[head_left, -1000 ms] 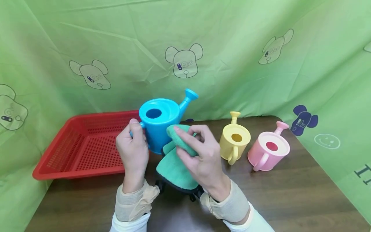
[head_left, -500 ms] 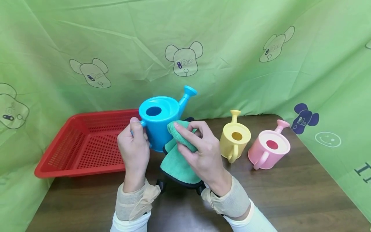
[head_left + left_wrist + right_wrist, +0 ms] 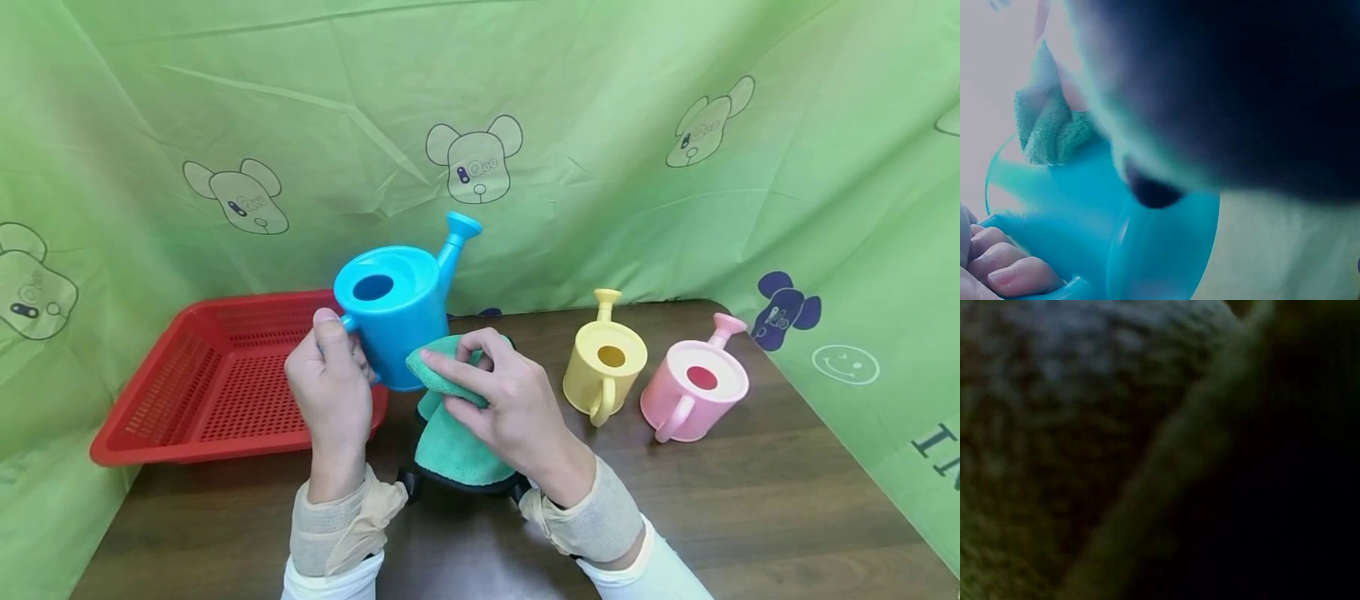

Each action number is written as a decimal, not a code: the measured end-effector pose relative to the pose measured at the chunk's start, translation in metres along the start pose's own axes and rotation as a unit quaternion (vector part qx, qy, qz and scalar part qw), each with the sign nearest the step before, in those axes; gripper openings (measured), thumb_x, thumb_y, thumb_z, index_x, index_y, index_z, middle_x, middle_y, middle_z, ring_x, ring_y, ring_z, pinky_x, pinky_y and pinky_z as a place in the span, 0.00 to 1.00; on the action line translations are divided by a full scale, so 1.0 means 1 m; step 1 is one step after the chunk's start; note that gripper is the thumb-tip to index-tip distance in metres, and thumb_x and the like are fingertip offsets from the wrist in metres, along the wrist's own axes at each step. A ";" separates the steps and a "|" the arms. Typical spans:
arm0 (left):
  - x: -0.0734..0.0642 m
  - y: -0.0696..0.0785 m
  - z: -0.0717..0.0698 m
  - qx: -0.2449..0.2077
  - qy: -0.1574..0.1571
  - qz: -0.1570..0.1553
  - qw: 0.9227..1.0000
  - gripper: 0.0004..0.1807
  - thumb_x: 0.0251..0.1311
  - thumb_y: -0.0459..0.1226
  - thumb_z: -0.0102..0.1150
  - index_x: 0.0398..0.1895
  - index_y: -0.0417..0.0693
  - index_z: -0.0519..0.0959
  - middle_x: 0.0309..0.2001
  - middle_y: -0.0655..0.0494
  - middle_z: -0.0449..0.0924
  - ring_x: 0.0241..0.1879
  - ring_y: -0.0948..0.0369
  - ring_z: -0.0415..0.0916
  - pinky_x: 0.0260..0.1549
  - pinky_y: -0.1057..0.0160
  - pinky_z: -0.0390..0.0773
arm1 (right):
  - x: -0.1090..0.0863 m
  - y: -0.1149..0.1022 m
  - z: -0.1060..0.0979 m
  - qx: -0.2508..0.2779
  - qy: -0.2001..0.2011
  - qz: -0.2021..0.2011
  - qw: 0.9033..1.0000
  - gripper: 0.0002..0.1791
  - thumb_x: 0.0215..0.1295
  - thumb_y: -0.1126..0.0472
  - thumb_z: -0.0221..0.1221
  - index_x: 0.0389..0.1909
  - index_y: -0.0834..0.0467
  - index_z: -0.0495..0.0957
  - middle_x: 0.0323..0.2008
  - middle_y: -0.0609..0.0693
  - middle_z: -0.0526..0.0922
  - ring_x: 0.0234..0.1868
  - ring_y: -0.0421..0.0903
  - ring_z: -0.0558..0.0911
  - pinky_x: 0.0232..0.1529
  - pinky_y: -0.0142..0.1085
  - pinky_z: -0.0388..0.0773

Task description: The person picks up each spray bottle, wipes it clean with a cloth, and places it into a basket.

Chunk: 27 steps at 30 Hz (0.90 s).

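Observation:
A blue watering can [image 3: 401,329] is held up by its handle in my left hand [image 3: 333,387], its spout tilted up and to the right. In the left wrist view, curled fingers [image 3: 1013,262] wrap the handle against the blue body. My right hand [image 3: 506,396] pinches a folded green cloth [image 3: 461,446] with dark edging. The cloth's upper fold touches the can's right side, and the rest hangs below the hand. Cloth blurs and darkens the whole right wrist view. The can's far side is hidden.
A red perforated basket [image 3: 247,392] sits on the left of the wooden table [image 3: 750,517], partly behind the left hand. A yellow watering can [image 3: 600,379] and a pink watering can [image 3: 686,400] stand upright to the right. A green printed curtain [image 3: 570,208] hangs behind.
The blue watering can and both hands have shifted left, and the can leans slightly more. The cloth has moved left along with the right hand and stays against the can.

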<state>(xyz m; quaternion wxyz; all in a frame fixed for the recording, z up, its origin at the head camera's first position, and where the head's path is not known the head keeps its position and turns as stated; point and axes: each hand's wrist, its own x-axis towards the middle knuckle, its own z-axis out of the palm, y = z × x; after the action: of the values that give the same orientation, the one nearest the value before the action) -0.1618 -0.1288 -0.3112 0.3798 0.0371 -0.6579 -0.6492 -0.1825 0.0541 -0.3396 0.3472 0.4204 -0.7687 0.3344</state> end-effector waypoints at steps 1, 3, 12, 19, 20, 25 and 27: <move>0.000 0.000 -0.001 -0.004 0.001 0.002 1.000 0.31 0.81 0.47 0.47 0.18 0.35 0.67 0.14 0.60 0.67 0.15 0.61 0.65 0.22 0.68 0.73 | 0.000 0.000 0.001 -0.003 -0.005 -0.002 1.000 0.24 0.56 0.68 0.74 0.55 0.49 0.89 0.42 0.51 0.78 0.29 0.42 0.77 0.29 0.30 0.76; 0.001 0.001 -0.002 -0.011 0.003 0.003 1.000 0.31 0.81 0.46 0.47 0.18 0.36 0.67 0.13 0.60 0.66 0.15 0.62 0.65 0.21 0.68 0.72 | -0.001 0.001 0.001 -0.006 -0.015 -0.006 1.000 0.24 0.56 0.67 0.75 0.55 0.49 0.89 0.42 0.50 0.78 0.29 0.41 0.77 0.28 0.29 0.76; 0.004 0.000 -0.006 -0.058 0.012 0.004 0.998 0.31 0.81 0.45 0.46 0.15 0.39 0.65 0.12 0.59 0.64 0.12 0.63 0.61 0.15 0.69 0.66 | -0.003 0.005 0.000 -0.015 -0.077 -0.022 0.997 0.24 0.58 0.63 0.76 0.57 0.45 0.88 0.43 0.48 0.77 0.32 0.41 0.74 0.28 0.28 0.72; 0.006 0.001 -0.010 -0.078 0.014 0.007 0.997 0.31 0.82 0.44 0.45 0.15 0.41 0.64 0.11 0.60 0.63 0.11 0.63 0.60 0.14 0.70 0.63 | -0.003 0.008 -0.002 -0.018 -0.108 -0.023 0.994 0.24 0.59 0.62 0.75 0.56 0.44 0.88 0.44 0.48 0.77 0.32 0.40 0.74 0.28 0.28 0.72; 0.006 0.000 -0.010 -0.077 0.013 0.006 0.997 0.31 0.82 0.44 0.44 0.15 0.41 0.64 0.12 0.60 0.63 0.11 0.63 0.60 0.14 0.70 0.64 | -0.003 0.009 -0.003 -0.017 -0.112 -0.023 0.993 0.24 0.59 0.62 0.75 0.56 0.44 0.88 0.44 0.48 0.77 0.32 0.40 0.74 0.28 0.28 0.72; 0.008 -0.002 -0.012 -0.084 0.014 -0.003 0.996 0.31 0.82 0.45 0.44 0.14 0.43 0.63 0.12 0.59 0.63 0.11 0.62 0.59 0.14 0.69 0.63 | -0.004 0.015 -0.009 -0.004 -0.134 -0.026 0.991 0.24 0.59 0.62 0.75 0.57 0.44 0.88 0.44 0.47 0.78 0.33 0.39 0.76 0.30 0.28 0.73; 0.009 -0.003 -0.013 -0.094 0.014 -0.009 0.995 0.31 0.82 0.46 0.44 0.14 0.44 0.63 0.11 0.59 0.62 0.11 0.62 0.58 0.13 0.68 0.62 | -0.004 0.018 -0.013 0.011 -0.134 -0.032 0.990 0.24 0.58 0.63 0.75 0.57 0.45 0.88 0.45 0.47 0.78 0.33 0.39 0.77 0.31 0.28 0.74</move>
<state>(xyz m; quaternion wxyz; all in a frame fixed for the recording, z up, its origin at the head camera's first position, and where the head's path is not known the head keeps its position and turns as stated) -0.1626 -0.1448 -0.3119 0.3848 0.0164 -0.5883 -0.7111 -0.1938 0.0738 -0.3396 0.2468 0.4892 -0.7911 0.2719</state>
